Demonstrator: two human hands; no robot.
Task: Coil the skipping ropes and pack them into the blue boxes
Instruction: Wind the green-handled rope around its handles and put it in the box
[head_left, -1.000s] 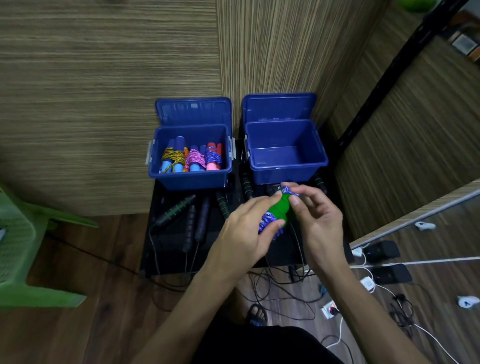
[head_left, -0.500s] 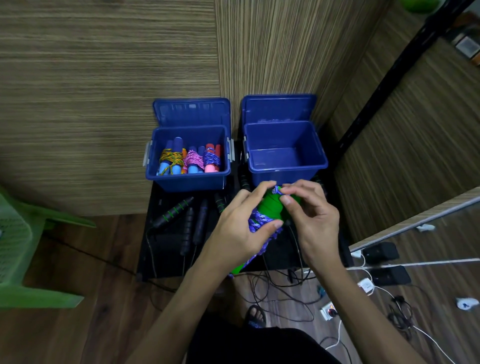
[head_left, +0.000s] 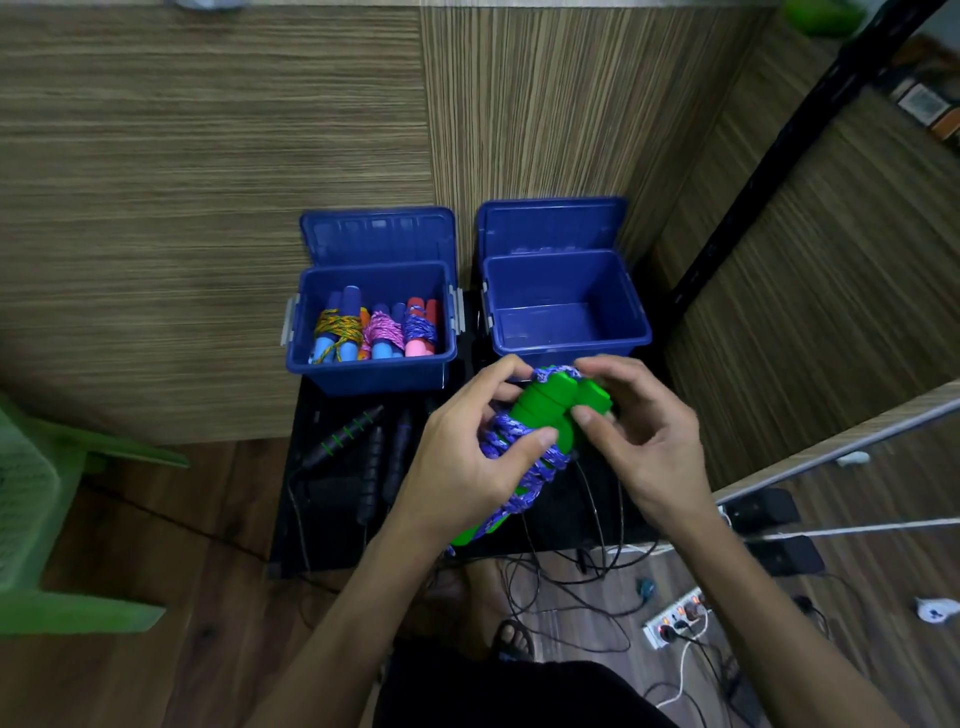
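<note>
No readable writing or brand anywhere that you can make out, the boxes and handles are plain.

Your left hand (head_left: 467, 462) is wrapped around the green handles (head_left: 550, 410), thumb pressed across the purple rope (head_left: 519, 457) wound round them, fingers curled behind. Your right hand (head_left: 639, 441) pinches the top end of the same handles, index tip on the green, the other fingers loosely bent. So both hands are gripping the one bundle, and it sits just in front of the right box (head_left: 566, 332), near its front wall, not over the rim.

That right box is open with its lid propped up behind, just past your right fingertips, and nothing shows inside it. The left box (head_left: 371, 369) sits beyond your left knuckles, also open, with three coiled ropes (head_left: 382, 327) packed side by side, filling most of its width.

Under and left of your left hand, black ropes (head_left: 363, 452) lie loose on the black table (head_left: 332, 535), their cords trailing off its near edge below your wrists. A power strip (head_left: 675, 613) lies on the floor under your right forearm.
</note>
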